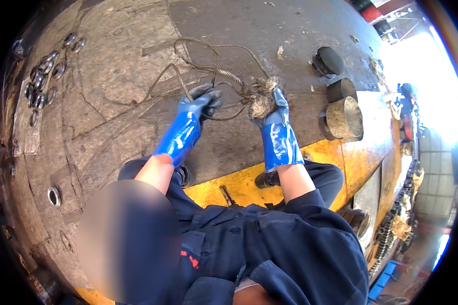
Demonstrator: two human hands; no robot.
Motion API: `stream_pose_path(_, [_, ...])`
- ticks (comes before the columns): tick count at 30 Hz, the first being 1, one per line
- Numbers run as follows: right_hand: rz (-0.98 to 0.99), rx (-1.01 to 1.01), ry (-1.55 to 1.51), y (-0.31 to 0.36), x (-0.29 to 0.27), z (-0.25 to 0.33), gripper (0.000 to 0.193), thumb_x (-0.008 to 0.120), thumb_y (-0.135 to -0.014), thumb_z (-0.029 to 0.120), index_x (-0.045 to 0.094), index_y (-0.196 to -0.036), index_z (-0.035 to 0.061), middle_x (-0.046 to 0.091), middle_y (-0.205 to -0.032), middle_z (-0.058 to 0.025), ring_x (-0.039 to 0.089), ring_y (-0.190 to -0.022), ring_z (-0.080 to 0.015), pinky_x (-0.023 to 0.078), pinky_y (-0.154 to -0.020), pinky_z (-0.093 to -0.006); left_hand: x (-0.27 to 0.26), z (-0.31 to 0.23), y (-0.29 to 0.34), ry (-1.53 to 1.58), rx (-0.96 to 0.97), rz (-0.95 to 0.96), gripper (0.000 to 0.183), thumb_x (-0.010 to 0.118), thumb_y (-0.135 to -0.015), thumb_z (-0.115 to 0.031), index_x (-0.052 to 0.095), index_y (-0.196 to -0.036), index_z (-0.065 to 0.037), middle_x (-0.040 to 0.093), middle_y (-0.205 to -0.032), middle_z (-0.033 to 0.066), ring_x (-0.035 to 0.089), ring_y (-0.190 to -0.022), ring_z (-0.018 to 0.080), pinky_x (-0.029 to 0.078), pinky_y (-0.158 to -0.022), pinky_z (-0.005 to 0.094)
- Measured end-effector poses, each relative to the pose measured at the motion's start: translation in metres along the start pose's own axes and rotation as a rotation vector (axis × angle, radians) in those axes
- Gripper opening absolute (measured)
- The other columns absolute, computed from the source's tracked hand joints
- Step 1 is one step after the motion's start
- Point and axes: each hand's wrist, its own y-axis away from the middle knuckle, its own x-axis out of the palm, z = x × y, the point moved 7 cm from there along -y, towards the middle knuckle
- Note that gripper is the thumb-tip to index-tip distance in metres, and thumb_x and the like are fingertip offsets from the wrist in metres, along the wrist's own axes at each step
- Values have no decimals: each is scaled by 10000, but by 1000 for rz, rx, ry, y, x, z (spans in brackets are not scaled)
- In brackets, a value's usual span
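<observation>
Both my hands wear blue rubber gloves. My left hand (199,103) is closed around a looped steel wire rope (180,76), which lies in loose coils over the dark floor ahead. My right hand (275,111) grips a fuzzy, grey-beige wad of fibre (262,105), like cotton waste. Several strands of the rope run together at this wad and partly vanish under it. Whether the right fingers also hold the rope inside the wad is hidden.
Several metal rings (40,81) lie in a cluster at far left, with a lone ring (54,196) nearer. To the right stand a dark round cap (328,61) and short cylinders (344,118). Yellow flooring (219,189) spans the area by my feet. A chain (387,233) lies at the right edge.
</observation>
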Motion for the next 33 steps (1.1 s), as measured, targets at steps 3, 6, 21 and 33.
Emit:
stream_pose_path(3, [75,-45,-67,3,8,23,474,689,-812,228,631,-1253,65,658,-1271,-129,632,-1130,-344,551,-938,-513,-4,3,2,-323,-65,-4,386,677,-951,-288,619,-1230,-29,739,-991,138,685,-708,178,517,-580,294])
stream_pose_path(6, [-25,-43,-63,-3,-7,36,465,700,-809,231,638,-1240,69,662,-1262,-125,649,-1095,-338,562,-924,-496,-6,4,22,-503,-288,149,478,711,-917,-397,646,-1152,15,736,-888,123,671,-651,183,512,-565,305])
stream_pose_path(21, [-141,-109,-66,-1,-69,40,355,702,-836,285,687,-1146,112,708,-1154,-76,680,-1005,-317,592,-784,-465,28,36,21,-875,-264,390,528,717,-888,-468,664,-1193,-41,720,-928,48,654,-749,119,485,-620,263])
stream_pose_path(33, [112,32,-86,16,-57,-10,537,629,-915,366,552,-1347,58,587,-1340,-178,559,-1197,-413,467,-1026,-584,72,104,6,-76,-576,349,538,567,-936,-637,644,-1082,-126,645,-847,-3,590,-650,135,492,-561,323])
